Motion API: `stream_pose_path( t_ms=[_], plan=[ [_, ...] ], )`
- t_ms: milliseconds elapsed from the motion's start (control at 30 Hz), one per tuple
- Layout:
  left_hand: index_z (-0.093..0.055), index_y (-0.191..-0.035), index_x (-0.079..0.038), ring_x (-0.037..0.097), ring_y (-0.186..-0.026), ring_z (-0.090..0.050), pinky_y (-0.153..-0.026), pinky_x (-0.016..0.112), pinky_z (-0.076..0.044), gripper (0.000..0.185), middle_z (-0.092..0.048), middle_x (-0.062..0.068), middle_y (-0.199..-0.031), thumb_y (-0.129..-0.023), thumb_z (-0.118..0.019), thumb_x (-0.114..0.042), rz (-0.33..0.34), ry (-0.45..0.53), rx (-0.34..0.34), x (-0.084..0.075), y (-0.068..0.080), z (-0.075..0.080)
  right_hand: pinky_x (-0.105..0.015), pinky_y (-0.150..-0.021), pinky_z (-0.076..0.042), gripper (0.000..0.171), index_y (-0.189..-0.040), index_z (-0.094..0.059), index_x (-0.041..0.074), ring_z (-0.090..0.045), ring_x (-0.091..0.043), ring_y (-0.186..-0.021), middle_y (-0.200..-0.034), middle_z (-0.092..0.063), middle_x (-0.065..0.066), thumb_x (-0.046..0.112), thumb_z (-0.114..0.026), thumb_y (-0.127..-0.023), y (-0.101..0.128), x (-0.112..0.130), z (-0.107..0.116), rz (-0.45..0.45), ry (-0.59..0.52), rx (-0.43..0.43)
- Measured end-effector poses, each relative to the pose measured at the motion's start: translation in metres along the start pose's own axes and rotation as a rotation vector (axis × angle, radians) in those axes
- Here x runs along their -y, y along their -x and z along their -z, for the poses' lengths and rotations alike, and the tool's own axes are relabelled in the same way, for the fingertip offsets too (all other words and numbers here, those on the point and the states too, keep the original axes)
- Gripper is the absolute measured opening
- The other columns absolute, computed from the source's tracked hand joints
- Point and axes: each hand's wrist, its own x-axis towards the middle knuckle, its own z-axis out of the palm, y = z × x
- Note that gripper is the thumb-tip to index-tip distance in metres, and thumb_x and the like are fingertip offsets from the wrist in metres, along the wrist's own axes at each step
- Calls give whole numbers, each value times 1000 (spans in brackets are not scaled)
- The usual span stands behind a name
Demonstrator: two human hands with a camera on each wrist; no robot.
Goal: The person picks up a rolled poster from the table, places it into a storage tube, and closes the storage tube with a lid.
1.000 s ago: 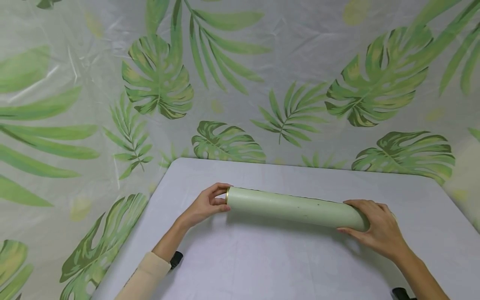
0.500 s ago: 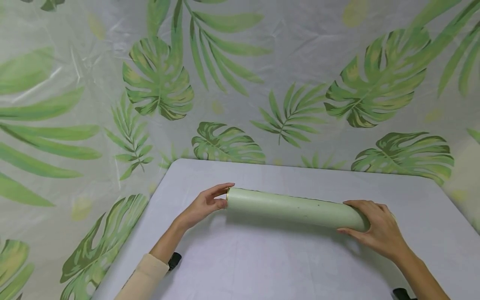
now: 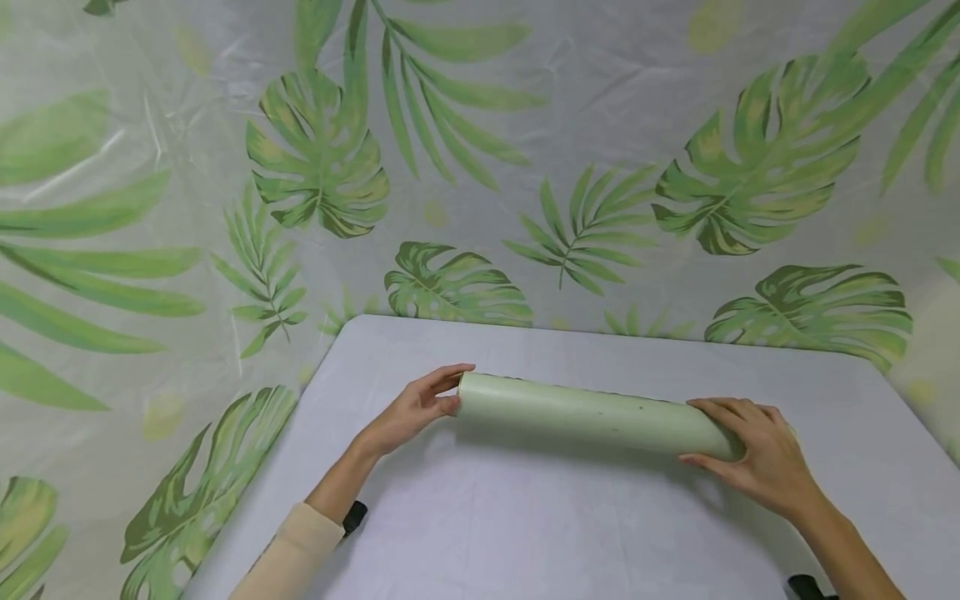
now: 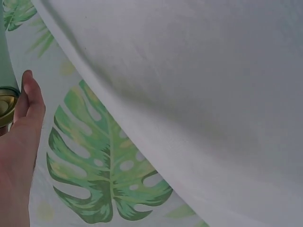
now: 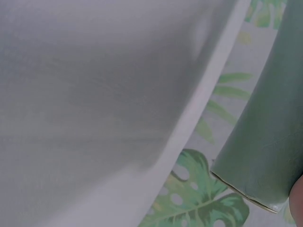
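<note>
Tube [image 3: 592,414] lies between both hands' fingers [image 3: 731,410].

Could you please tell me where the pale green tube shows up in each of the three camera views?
Head: the green tube lies across the table's middle, a hand at each end.
Left wrist: only its gold-rimmed end, at the left edge.
Right wrist: fills the right side.
Shared landmark: the leaf-print sheet.

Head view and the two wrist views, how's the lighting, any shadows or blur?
Head view: even, soft light, sharp; a faint shadow under the green tube on the table. Left wrist view: the left hand close and slightly soft. Right wrist view: the tabletop blurred, the tube's end sharper.
</note>
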Motion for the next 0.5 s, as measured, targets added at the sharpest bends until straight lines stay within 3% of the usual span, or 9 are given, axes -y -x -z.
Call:
stream_pose_path(
  t_ms=[133,300,500],
  plan=[
    [-40,-159,-13,14,-139,-51,-102,26,-52,52,-44,15,-160,-108,-54,-10,-8,30,-18,4,-3,-3,-43,-89,-36,84,-128,-74,15,-60,-26,-101,-113,-72,-9,33,-100,-50,-1,-1,0,20,-6,-19],
    [-39,-158,-11,20,-146,-45,-103,27,-51,52,-42,14,-161,-108,-54,-11,1,32,-22,5,-1,-4,-42,-87,-35,83,-129,-74,17,-60,-25,-101,-111,-72,-9,37,-99,-52,-1,-1,-2,49,-12,-32],
    [-37,-160,-10,23,-140,-55,-103,27,-54,63,-39,14,-163,-103,-63,-9,21,21,44,-3,4,5,-40,-88,-35,83,-129,-74,19,-60,-21,-105,-113,-73,-6,30,-100,-51,-2,-2,-3,37,-33,8]
  ],
)
